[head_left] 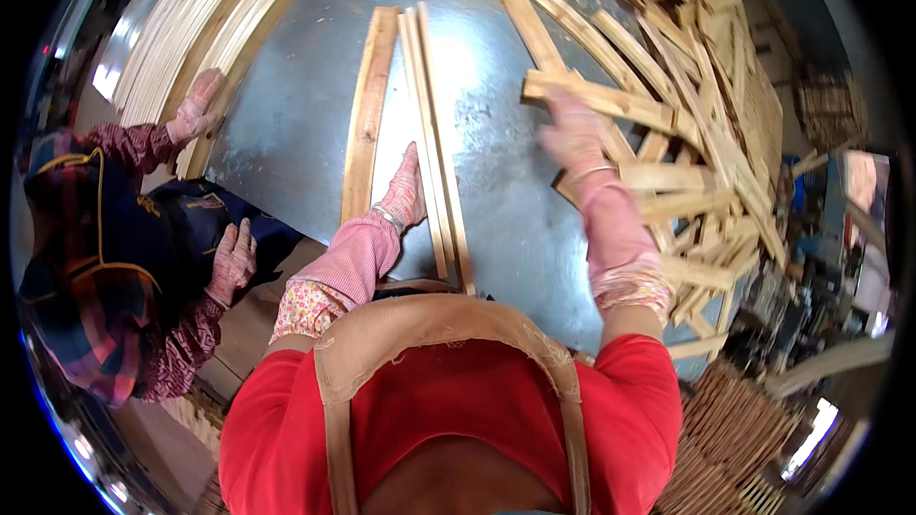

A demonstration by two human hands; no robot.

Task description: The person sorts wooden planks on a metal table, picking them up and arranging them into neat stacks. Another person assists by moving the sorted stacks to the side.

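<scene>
My left hand [405, 193], in a pale pinkish glove, has its fingers stretched out along the side of two thin wooden strips [434, 143] standing on edge. Just left of it, a wider wooden slat [369, 114] lies lengthwise on the metal table [305, 114]. My right hand [575, 133], gloved too, is smeared by motion over the loose pieces on the right. Its fingertips reach a short wooden slat [615, 107] lying across others; whether they grip it cannot be made out.
A jumbled heap of wooden slats [701, 95] covers the table's right side. At the far left, a co-worker's gloved hand [196, 107] touches a row of aligned strips [176, 38]; the co-worker's other hand [232, 259] is nearer me. Stacked wood [725, 434] stands at lower right.
</scene>
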